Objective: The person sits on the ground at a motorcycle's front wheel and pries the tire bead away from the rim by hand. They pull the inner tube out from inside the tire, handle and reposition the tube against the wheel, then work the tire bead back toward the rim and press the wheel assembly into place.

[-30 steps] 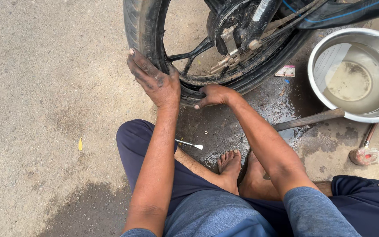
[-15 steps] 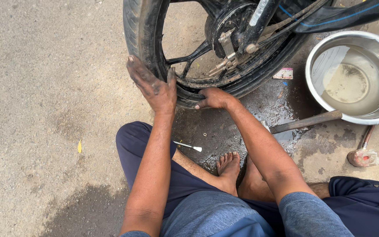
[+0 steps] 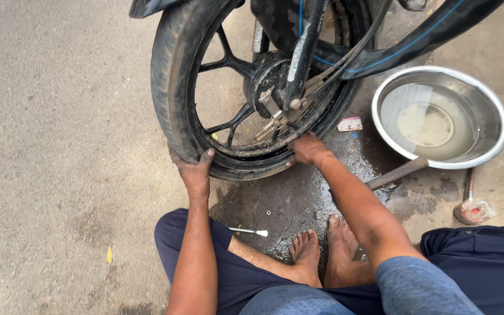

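We are squatting on the ground in front of a motorcycle wheel (image 3: 252, 99), bare feet (image 3: 325, 248) planted on the wet patch (image 3: 298, 198) of pavement. Our left hand (image 3: 195, 172) is pressing its palm and fingers against the lower left of the black tyre (image 3: 170, 87), wrapped over the tread and sidewall, not closing around anything. Our right hand (image 3: 305, 149) is pushing at the bottom of the tyre just right of centre, where the rubber is meeting the rim (image 3: 252, 153); whether its fingers are curled under the bead we cannot tell. The two hands are sitting well apart along the lower arc.

To work this part of the tyre well, in our judgement, we are wanting to keep both hands pressing together, moving along the arc in small bites, and keeping fingertips clear of the chain and sprocket (image 3: 275, 114) near the hub.

To the right, a steel basin (image 3: 497, 111) of cloudy water is resting beside the wheel, with a long tool handle (image 3: 395, 173) lying just near of it. A small white-tipped tool (image 3: 251, 232) is lying on the ground between our left knee and feet, and a wooden-handled tool (image 3: 471, 204) is lying far right.
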The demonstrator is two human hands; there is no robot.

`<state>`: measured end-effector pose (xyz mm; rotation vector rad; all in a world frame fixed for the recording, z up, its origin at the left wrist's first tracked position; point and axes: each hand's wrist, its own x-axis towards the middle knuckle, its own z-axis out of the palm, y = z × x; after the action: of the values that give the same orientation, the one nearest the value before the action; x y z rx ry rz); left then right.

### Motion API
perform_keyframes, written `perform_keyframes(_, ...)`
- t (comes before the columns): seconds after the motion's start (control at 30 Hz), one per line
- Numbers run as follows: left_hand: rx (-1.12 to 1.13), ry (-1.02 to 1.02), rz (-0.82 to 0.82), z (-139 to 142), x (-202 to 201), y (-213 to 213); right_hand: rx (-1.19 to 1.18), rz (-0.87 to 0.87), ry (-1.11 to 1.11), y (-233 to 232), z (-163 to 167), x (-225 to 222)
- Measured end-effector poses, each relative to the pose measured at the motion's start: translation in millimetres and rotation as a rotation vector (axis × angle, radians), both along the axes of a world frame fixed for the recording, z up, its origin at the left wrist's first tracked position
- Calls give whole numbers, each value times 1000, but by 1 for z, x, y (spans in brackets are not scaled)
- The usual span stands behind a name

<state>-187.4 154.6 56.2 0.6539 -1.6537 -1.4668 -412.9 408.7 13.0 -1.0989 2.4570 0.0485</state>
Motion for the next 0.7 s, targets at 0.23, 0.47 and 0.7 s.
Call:
perform_keyframes(0.23, 231, 226, -210, 9, 1, -1, -189, -130, 31, 12, -6, 34)
perform_keyframes(0.47, -317, -455, 92, 196, -66, -49, -797, -409, -395, -98, -4, 129)
perform_keyframes(0.7, -978, -456, 421, 152, -46, 21, -908, -488, -370, -128, 15, 149)
